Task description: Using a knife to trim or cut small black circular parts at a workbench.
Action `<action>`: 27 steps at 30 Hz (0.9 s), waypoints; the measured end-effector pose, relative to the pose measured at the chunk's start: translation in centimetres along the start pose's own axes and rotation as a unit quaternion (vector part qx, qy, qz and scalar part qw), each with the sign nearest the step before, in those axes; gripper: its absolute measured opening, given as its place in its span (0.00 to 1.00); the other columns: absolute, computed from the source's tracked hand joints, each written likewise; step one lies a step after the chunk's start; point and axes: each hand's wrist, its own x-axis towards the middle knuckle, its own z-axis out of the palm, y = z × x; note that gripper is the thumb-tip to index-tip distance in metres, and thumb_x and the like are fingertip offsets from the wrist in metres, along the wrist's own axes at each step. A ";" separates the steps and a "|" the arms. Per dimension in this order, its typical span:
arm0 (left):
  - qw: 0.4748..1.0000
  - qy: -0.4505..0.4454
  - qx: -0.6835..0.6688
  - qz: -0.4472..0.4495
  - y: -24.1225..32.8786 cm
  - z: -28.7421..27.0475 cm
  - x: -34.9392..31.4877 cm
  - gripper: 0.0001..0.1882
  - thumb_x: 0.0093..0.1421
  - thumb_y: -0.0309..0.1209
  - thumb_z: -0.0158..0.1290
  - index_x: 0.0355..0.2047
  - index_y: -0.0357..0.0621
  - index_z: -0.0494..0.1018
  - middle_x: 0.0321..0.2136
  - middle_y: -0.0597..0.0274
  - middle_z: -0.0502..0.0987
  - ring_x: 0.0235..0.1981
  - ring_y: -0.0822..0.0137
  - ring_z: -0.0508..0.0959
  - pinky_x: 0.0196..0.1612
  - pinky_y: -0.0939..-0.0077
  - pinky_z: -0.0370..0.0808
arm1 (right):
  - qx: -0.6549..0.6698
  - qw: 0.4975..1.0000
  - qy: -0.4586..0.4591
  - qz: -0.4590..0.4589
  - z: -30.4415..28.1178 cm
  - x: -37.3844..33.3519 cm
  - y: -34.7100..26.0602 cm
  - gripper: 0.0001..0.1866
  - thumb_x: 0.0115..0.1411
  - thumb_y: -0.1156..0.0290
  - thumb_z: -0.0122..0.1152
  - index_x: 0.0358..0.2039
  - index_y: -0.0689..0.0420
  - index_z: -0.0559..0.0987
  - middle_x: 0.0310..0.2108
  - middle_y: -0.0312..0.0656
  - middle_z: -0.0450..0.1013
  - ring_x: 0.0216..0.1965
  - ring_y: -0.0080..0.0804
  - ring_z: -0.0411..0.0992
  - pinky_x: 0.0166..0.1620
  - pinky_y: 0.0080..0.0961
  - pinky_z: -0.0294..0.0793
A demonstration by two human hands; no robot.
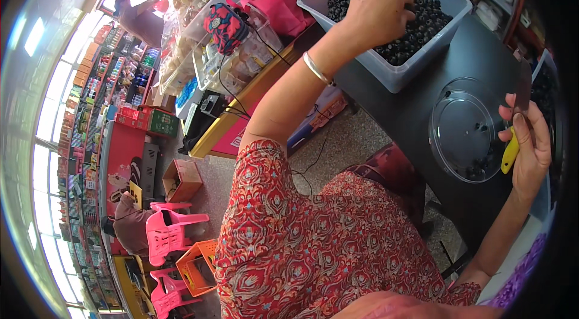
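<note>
A translucent plastic tub holds a heap of small, round black pieces that look like fruits or nuts. My left hand, with a silver bangle at the wrist, hangs over the heap with its fingers curled down; whatever is in them is hidden. At the right, my right hand grips a knife by its yellow handle, blade pointing away from me. Beside that hand lies a round clear plastic lid or tray, with a few black bits on it.
The dark table carries the tub. Another container with dark contents stands at the far right edge. A pink bag and plastic bins sit beyond my left arm. Pink chairs and two people are farther left.
</note>
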 end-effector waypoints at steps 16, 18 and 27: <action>0.980 -0.148 0.121 -0.052 -3.0 2.2 -0.1 0.11 0.53 0.39 0.58 0.30 0.45 0.79 0.29 0.55 0.78 0.36 0.54 0.79 0.36 0.60 0.76 | -0.065 0.998 0.011 -0.006 -1.5 0.3 -0.4 0.16 0.65 0.75 0.51 0.53 0.61 0.74 0.47 0.45 0.75 0.43 0.27 0.76 0.35 0.16 0.74; 0.991 -0.080 0.107 -0.013 -1.8 1.7 0.0 0.10 0.53 0.38 0.57 0.31 0.46 0.79 0.29 0.56 0.77 0.35 0.53 0.78 0.35 0.59 0.74 | -0.056 0.998 0.016 -0.004 -1.6 0.3 -0.5 0.16 0.65 0.73 0.51 0.53 0.62 0.74 0.46 0.45 0.75 0.42 0.27 0.76 0.35 0.17 0.74; 0.962 -0.015 -0.157 0.225 8.8 3.1 -0.9 0.10 0.48 0.31 0.60 0.29 0.41 0.74 0.26 0.56 0.73 0.30 0.52 0.76 0.33 0.61 0.73 | -0.033 0.995 0.080 0.047 -3.9 0.4 -1.4 0.16 0.67 0.73 0.46 0.54 0.62 0.72 0.50 0.46 0.73 0.48 0.31 0.74 0.43 0.20 0.73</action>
